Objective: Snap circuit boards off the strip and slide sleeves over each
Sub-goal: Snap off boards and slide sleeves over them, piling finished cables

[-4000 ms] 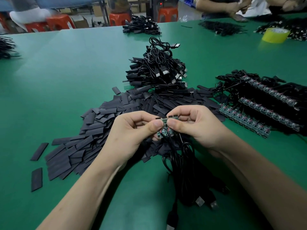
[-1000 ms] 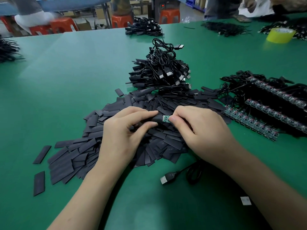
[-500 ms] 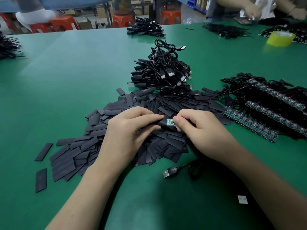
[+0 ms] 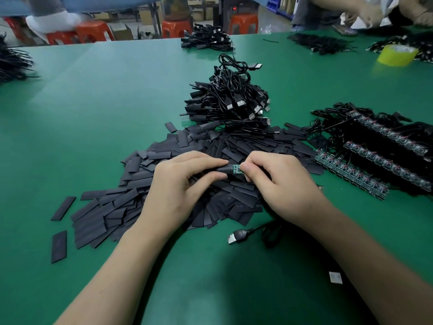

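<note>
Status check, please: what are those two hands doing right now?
Left hand grips sleeve. Right hand pinches board, partly sleeved. Sleeve pile beneath, not blocking.

No text can be read in your view: the faint pale print on the black sleeves [image 4: 243, 202] at the centre of the frame is too small, and the red display [image 4: 234, 8] on the dark cabinet [image 4: 225, 10], top centre, is a blur.
</note>
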